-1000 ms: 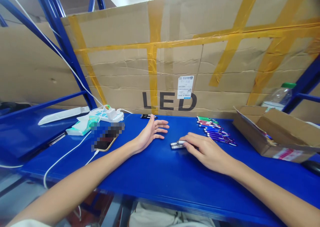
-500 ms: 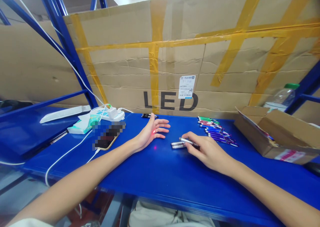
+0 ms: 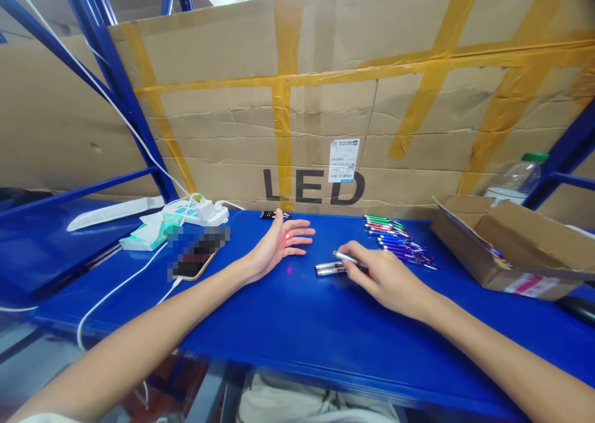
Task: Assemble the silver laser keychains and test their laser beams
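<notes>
My left hand (image 3: pixel 281 243) is raised over the blue tabletop with fingers spread and palm turned to the right, holding nothing. A red light spot (image 3: pixel 287 237) shines at the base of its fingers, and a fainter one falls on the table below. In my right hand (image 3: pixel 383 280) is a silver laser pen (image 3: pixel 343 257), pinched between thumb and fingers, its tip pointing left toward the open palm. Just under that hand lie silver pens (image 3: pixel 329 268), partly hidden by the fingers. Behind my left hand sits a small row of black pens (image 3: pixel 269 215).
Several green, red, blue and purple pens (image 3: pixel 400 249) lie beside an open cardboard box (image 3: pixel 493 249) at right. A phone (image 3: pixel 198 263), white cables and a power strip (image 3: pixel 188 213) occupy the left. A large LED carton (image 3: pixel 232 131) walls off the back. A bottle (image 3: pixel 520 178) stands behind the box.
The red spot has moved slightly from the palm toward the fingers. My right hand keeps its pinch on the laser pen, and the whole view has shifted a little.
</notes>
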`<action>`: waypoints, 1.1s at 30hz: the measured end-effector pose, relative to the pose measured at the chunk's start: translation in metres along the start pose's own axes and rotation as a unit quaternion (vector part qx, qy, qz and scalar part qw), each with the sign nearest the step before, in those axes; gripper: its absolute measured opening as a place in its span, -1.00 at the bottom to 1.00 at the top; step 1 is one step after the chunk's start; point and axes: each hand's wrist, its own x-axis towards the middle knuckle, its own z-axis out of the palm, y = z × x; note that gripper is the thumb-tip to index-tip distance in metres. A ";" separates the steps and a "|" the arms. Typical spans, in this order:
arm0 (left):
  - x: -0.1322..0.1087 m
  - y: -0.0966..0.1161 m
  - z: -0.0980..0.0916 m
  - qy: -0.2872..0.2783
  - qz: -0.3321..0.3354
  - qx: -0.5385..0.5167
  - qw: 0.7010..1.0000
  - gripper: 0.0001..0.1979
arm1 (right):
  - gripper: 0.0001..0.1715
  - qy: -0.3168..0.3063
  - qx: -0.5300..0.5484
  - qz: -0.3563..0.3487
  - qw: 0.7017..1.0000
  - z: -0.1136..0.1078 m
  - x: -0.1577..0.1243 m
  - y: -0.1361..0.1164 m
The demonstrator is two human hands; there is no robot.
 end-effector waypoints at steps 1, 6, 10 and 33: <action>0.000 0.000 0.000 -0.001 -0.002 0.000 1.000 -0.14 | -0.70 0.012 -0.004 0.015 1.000 0.000 0.001 0.004; 0.000 0.001 0.001 -0.014 -0.016 0.002 1.000 -0.13 | -0.71 -0.025 0.007 0.003 1.000 0.000 0.001 0.005; 0.001 -0.002 0.000 -0.025 -0.028 0.009 0.999 -0.11 | -0.75 -0.083 0.021 -0.072 0.994 0.005 -0.004 -0.014; -0.002 0.001 -0.001 -0.035 -0.020 0.012 0.999 -0.13 | -0.76 -0.038 -0.033 0.022 0.998 0.001 0.000 -0.006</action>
